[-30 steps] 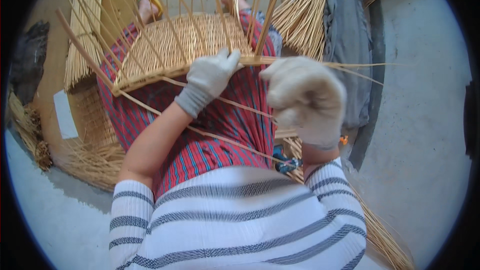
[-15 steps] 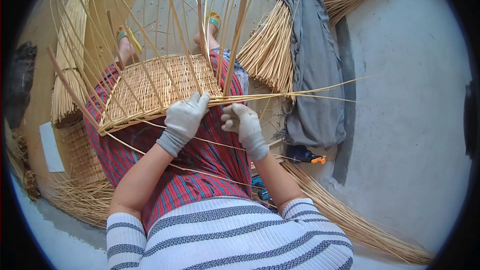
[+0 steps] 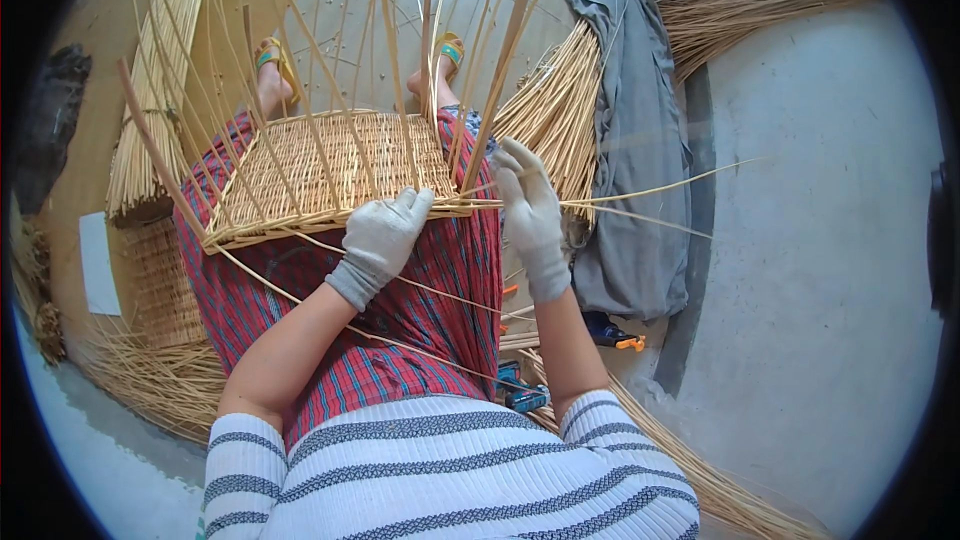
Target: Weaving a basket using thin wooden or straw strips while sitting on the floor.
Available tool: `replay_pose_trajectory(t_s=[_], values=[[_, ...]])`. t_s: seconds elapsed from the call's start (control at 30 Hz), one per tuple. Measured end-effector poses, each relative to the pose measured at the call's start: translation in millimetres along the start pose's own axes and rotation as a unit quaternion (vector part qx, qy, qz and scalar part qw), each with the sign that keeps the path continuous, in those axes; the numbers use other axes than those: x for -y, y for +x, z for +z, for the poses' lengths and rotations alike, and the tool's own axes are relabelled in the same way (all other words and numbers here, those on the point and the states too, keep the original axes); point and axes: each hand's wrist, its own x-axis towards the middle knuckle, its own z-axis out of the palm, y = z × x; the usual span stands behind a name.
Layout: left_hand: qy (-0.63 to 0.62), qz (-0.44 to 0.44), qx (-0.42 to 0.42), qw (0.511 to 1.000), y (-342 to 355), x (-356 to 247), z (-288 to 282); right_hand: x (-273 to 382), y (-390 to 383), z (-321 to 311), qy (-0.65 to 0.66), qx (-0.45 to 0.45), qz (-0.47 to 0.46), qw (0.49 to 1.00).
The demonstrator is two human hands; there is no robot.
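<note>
Gripping the near rim of a wicker basket (image 3: 335,155) with the left gloved hand (image 3: 388,232), right gloved hand (image 3: 532,215) raised beside its corner

The left fingers are folded together and clamped on the rim, thumb side toward the weave. The right fingers are mostly straightened and lifted; pale weaving rods (image 3: 655,192) meet that glove and stick out past it to the right, but whether the fingers pinch them I cannot tell.

The basket lies across the red plaid cloth (image 3: 425,285) over the lap, mostly ahead and to the left of the left fingers. Its long axis runs left to right, the left end a little nearer the body. Upright stakes (image 3: 385,50) rise from its edges and point away from the wearer, several of them just ahead of the left fingers and a thick one just left of the right fingertips.

Half a second ago the right fingers were curled below the rods; now they are higher and straighter. The left grip on the rim is unchanged.
</note>
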Motion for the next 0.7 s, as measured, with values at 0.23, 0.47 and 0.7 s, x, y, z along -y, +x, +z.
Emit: replay_pose_trajectory(t_s=[0.23,0.47,0.7], values=[[-0.040,-0.043,-0.017,0.998,11.0,3.4,-16.2,24.6,100.2,55.0,-0.387,0.075,-0.128,0.910],[-0.080,-0.074,-0.022,0.994,31.0,30.1,-103.4,110.3,114.5,101.2,-0.285,0.064,-0.110,0.950],[-0.026,-0.110,0.037,0.993,22.6,29.2,-98.2,65.1,33.8,33.6,-0.497,0.216,-0.211,0.813]])
